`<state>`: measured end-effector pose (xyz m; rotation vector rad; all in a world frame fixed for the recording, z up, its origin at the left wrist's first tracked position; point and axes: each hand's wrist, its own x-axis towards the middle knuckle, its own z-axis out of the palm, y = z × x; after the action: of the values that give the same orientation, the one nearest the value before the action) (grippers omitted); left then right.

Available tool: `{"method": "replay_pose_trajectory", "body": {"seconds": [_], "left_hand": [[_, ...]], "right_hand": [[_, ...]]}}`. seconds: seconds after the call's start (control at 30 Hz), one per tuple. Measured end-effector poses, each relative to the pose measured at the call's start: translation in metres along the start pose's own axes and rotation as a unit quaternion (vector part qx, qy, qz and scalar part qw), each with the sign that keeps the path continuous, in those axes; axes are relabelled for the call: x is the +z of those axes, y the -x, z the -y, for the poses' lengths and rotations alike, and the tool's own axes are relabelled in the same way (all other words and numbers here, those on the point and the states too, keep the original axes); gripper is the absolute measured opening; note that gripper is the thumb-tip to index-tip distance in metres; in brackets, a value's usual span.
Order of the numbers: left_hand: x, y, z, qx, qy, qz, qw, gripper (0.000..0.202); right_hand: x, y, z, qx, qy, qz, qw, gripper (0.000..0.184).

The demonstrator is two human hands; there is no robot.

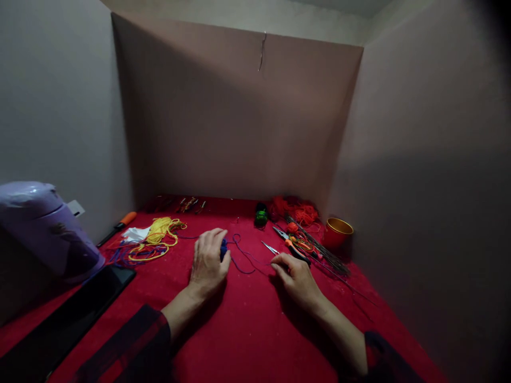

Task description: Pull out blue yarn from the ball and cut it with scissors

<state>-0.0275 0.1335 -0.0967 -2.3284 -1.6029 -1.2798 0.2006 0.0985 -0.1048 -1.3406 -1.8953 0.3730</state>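
Blue yarn bundle [224, 249]: held at the red-covered counter [247, 330], partly hidden by the left hand [209, 258], its fingers curled round it. Violet strand [248, 256]: pinched by the right hand [293, 274], fingertips together. Pliers [294, 250], orange-and-black handled: laid just beyond.

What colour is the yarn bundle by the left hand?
Blue; the yarn bundle shows in the head view.
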Motion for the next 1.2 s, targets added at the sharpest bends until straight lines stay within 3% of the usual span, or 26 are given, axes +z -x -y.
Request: {"method": "replay_pose_trajectory", "body": {"seconds": [0.1, 0.17, 0.33, 0.43, 0.53, 0.6, 0.67, 0.77, 0.9, 1.03, 1.2], "left_hand": [[0.005, 0.008, -0.014, 0.121, 0.043, 0.135, 0.982, 0.023], [0.013, 0.013, -0.021, 0.150, 0.025, 0.207, 0.966, 0.016], [0.028, 0.020, -0.024, 0.146, -0.056, 0.224, 0.962, 0.014], [0.027, 0.020, -0.022, 0.147, -0.028, 0.212, 0.966, 0.014], [0.022, 0.017, -0.023, 0.076, 0.098, 0.174, 0.977, 0.014], [0.021, 0.014, -0.025, -0.015, 0.224, 0.151, 0.963, 0.012], [0.021, 0.012, -0.028, -0.112, 0.357, 0.138, 0.917, 0.008], [0.022, 0.008, -0.031, -0.225, 0.482, 0.109, 0.840, 0.015], [0.018, 0.003, -0.031, -0.281, 0.527, 0.063, 0.800, 0.016], [0.008, 0.002, -0.027, -0.306, 0.518, 0.032, 0.798, 0.020], [0.004, 0.009, -0.026, -0.348, 0.534, 0.107, 0.763, 0.028]], "right_hand": [[-0.001, 0.000, 0.003, 0.007, -0.039, 0.005, 0.999, 0.012], [0.000, 0.000, 0.004, 0.011, -0.080, 0.017, 0.997, 0.012], [0.006, 0.001, -0.001, 0.049, -0.182, 0.061, 0.980, 0.015], [0.010, 0.001, -0.002, 0.089, -0.252, 0.076, 0.961, 0.018], [0.013, 0.001, 0.001, 0.138, -0.298, 0.060, 0.943, 0.017], [0.015, -0.001, 0.004, 0.180, -0.310, 0.046, 0.932, 0.016], [0.018, -0.004, 0.010, 0.204, -0.316, 0.042, 0.926, 0.019], [0.022, -0.013, 0.023, 0.183, -0.324, 0.046, 0.927, 0.031], [0.034, -0.027, 0.041, 0.153, -0.329, 0.046, 0.931, 0.028], [0.048, -0.028, 0.044, 0.146, -0.330, 0.047, 0.932, 0.027], [0.054, -0.016, 0.035, 0.121, -0.332, 0.073, 0.933, 0.028]]}}
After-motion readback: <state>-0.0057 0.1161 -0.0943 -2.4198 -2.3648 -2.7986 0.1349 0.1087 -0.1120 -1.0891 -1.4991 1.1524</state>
